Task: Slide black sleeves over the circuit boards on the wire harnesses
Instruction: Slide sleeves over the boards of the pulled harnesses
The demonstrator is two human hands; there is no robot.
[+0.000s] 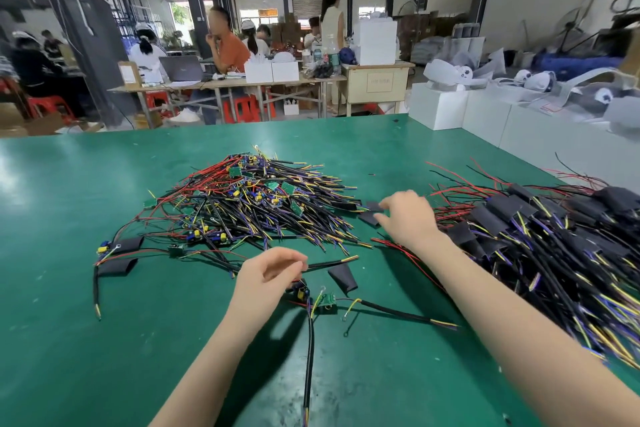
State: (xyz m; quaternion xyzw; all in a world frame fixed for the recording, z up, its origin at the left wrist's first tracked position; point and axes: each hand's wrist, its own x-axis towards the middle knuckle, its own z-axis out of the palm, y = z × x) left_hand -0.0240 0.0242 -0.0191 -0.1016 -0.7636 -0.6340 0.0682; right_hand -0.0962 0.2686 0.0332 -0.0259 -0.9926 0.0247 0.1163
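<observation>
On the green counter (86, 340) the left hand (266, 279) has its grip pinched together on a wire harness (309, 329) near the small circuit boards (325, 303), which lie just below and to the right of the fingers. From that pinch the harness's black cable runs almost straight toward the near edge of the counter, so its long axis points at the person; a second branch leaves the boards and runs right and slightly nearer, ending in yellow wire tips. The right hand (408, 217) reaches farther out, fingers spread apart and curled down over a loose black sleeve (369, 218) lying flat on the counter; its fingertips are at the sleeve (whether they actually touch it I cannot tell). Another flat sleeve (343, 277) lies just right of the left hand, its long axis tilted from far-left to near-right. Beyond the hands sits a heap of bare harnesses (256, 198), their wire ends fanning to the right, and on the right a heap of sleeved harnesses (540, 236).
</observation>
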